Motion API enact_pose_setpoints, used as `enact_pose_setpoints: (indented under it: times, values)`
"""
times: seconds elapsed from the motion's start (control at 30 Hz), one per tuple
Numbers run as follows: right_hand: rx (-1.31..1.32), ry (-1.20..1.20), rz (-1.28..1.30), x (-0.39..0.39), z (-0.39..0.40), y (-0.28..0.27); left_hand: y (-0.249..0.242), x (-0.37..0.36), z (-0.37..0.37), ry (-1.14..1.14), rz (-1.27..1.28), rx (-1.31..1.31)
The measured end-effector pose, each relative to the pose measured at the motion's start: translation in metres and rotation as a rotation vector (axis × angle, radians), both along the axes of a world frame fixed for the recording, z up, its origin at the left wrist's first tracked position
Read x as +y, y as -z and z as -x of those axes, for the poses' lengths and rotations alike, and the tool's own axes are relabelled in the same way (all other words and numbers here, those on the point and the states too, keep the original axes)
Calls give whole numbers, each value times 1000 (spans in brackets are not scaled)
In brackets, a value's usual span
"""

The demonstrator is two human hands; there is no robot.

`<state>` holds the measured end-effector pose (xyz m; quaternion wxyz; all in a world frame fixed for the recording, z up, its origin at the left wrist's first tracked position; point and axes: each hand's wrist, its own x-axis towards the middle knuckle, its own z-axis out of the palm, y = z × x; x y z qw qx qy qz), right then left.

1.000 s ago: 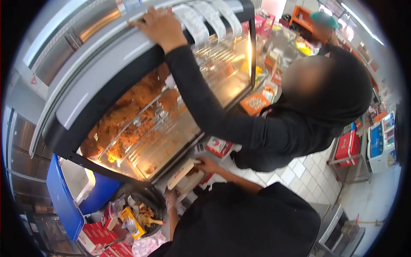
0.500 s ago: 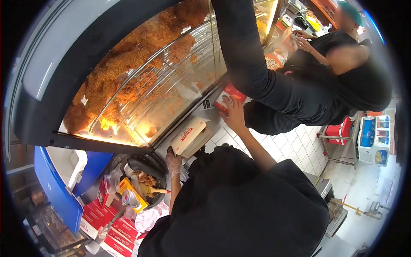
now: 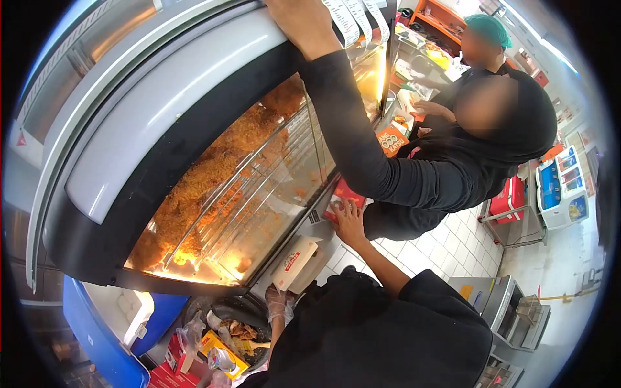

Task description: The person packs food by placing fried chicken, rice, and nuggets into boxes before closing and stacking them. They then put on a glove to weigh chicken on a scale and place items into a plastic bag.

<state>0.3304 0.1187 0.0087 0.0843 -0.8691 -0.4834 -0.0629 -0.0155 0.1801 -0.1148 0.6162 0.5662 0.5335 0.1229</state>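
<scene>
Meanwhile, the right hand (image 3: 350,221) lies flat, fingers spread, on a red box (image 3: 341,196) on the counter ledge (image 3: 309,227) below the heated display case (image 3: 213,194) of fried chicken (image 3: 213,171). The gloved left hand (image 3: 279,304), well apart, hangs loosely open just beneath a cream carton (image 3: 295,261), gripping nothing. A co-worker's sleeve (image 3: 362,149) reaches across the case above the red box.

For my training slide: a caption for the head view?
Right hand on red box, gloved left hand below tan box, beside chicken warmer.
</scene>
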Motion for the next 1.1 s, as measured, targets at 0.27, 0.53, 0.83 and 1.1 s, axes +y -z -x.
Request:
enact_pose_setpoints:
  times: [0.27, 0.53, 0.83, 1.1]
  values:
    - [-456, -282, -448, 148, -31, -258, -59, -1, -25, -117, 2, -36]
    - [-1104, -323, -654, 281, -99, -458, -61, -1, -26, -134, 68, -62]
    - [-1104, -312, -622, 259, -90, -426, -61, 1, -25, -145, 106, -72]
    - [-888, -296, -656, 207, -78, -372, -61, 1, -24, -131, 132, -66]
